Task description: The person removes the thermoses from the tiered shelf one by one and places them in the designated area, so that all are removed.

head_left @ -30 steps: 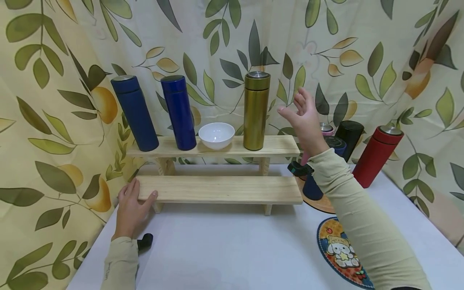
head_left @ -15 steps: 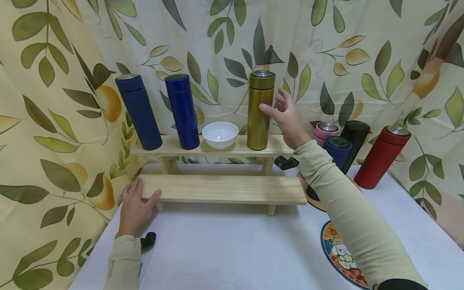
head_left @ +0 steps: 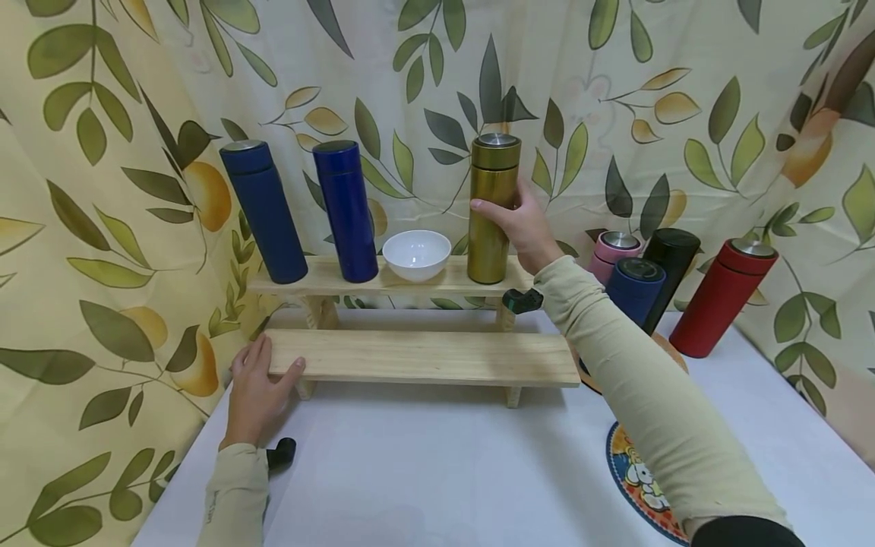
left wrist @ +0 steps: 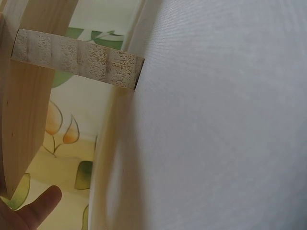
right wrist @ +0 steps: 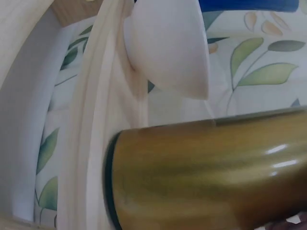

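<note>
1. Right of the frame's centre in the head view, the right hand [head_left: 521, 224] wraps its fingers and thumb round the middle of the gold flask [head_left: 492, 209], gripping it from the flask's right side.
2. That gold flask stands upright on the upper shelf [head_left: 417, 281] of the wooden two-step rack, its long axis vertical, silver-topped cap pointing up and base flat on the board. In the right wrist view the same flask [right wrist: 206, 172] fills the lower half of the picture, lying across the frame because of the camera's turn, with the white bowl [right wrist: 168, 48] above it.
3. At the lower left of the head view, the left hand [head_left: 256, 391] rests on the left end of the lower shelf [head_left: 424, 357], fingers laid over the top of the board and thumb along its front edge. The left wrist view shows only a fingertip [left wrist: 41, 206], the rack's wood and the pale table [left wrist: 216, 120].
4. Just left of the gold flask on the upper shelf sits the white bowl [head_left: 416, 254], and beyond it two blue flasks [head_left: 345, 210] [head_left: 263, 213], both upright.
5. At the right of the frame, on the table [head_left: 424, 471], stand a pink flask [head_left: 611, 254], a dark blue flask [head_left: 632, 292], a black flask [head_left: 670, 270] and a red flask [head_left: 728, 296].
6. At the lower right, a round cartoon mat [head_left: 639, 482] lies on the table, partly under the right sleeve.
7. Behind everything hangs a leaf-patterned curtain [head_left: 615, 99].
</note>
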Motion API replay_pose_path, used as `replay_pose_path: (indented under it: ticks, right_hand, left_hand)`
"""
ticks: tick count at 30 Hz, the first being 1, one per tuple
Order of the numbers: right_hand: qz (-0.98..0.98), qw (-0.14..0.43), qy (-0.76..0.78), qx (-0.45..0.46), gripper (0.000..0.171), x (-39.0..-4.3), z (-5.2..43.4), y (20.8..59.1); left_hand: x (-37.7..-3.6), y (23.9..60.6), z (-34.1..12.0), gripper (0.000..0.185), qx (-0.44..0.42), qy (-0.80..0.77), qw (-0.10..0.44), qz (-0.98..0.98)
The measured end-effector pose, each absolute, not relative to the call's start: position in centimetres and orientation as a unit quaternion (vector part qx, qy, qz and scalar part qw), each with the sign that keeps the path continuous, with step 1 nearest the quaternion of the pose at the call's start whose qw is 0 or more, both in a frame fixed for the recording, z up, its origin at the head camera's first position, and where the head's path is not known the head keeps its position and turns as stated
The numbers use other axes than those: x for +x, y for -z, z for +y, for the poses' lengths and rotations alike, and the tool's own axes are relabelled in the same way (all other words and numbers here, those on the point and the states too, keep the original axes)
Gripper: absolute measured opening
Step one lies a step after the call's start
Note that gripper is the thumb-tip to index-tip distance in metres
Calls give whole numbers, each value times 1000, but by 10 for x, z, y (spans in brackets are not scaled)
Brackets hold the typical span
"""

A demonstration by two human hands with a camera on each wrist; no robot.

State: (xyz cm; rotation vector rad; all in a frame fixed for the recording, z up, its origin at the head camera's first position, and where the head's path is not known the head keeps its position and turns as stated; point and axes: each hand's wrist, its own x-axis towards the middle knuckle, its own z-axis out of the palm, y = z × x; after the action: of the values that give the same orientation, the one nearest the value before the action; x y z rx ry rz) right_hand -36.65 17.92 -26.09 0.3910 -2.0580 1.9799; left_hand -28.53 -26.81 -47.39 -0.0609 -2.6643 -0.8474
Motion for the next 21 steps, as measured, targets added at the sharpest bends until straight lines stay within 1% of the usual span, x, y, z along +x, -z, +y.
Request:
replay_pose_path:
  ticks: [4, 9, 14, 21]
  right_hand:
    - [-721, 123, -672, 117, 73, -369, 175, 264]
    - [-723, 145, -666, 115, 72, -369, 173, 267]
    - [-737, 169, -643, 124, 70, -368, 173, 269]
    - [-744, 164, -630, 152, 66, -356, 172, 266]
  left_hand:
    - [-285, 474, -268, 94, -21, 301, 170, -938]
    - [-286, 474, -267, 95, -20, 301, 169, -938]
    - [-286, 475, -267, 95, -20, 299, 168, -939]
    - [-284, 475, -267, 93, -21, 302, 177, -937]
